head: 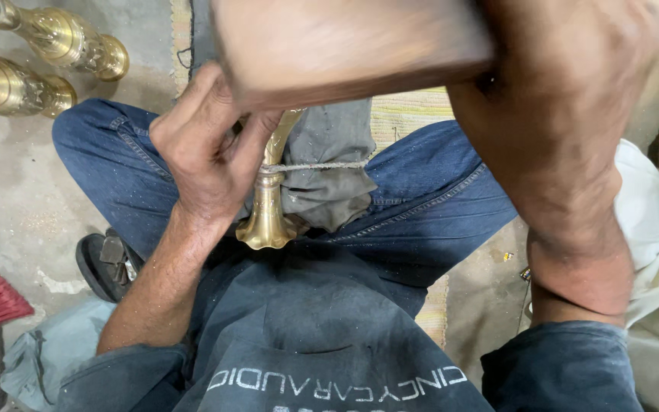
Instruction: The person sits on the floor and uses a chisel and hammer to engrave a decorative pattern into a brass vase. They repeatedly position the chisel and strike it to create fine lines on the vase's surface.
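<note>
Left hand (207, 149): bent at wrist, grip closed around brass piece (267, 210).
Brass piece: upright over lap, flared end down, cord (322, 165) wound around neck.
Right hand (573, 91): raised, blurred; grip state cannot be told.
Floor, far left corner: two brass vessels (40, 57).

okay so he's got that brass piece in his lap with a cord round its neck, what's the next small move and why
Probably draw the cord taut sideways with the right hand while the left hand steadies the brass piece. The cord already loops the piece's narrow neck and runs out to the right, and the left hand grips just above the loop. The right hand is blurred, so its hold is unclear.
</note>
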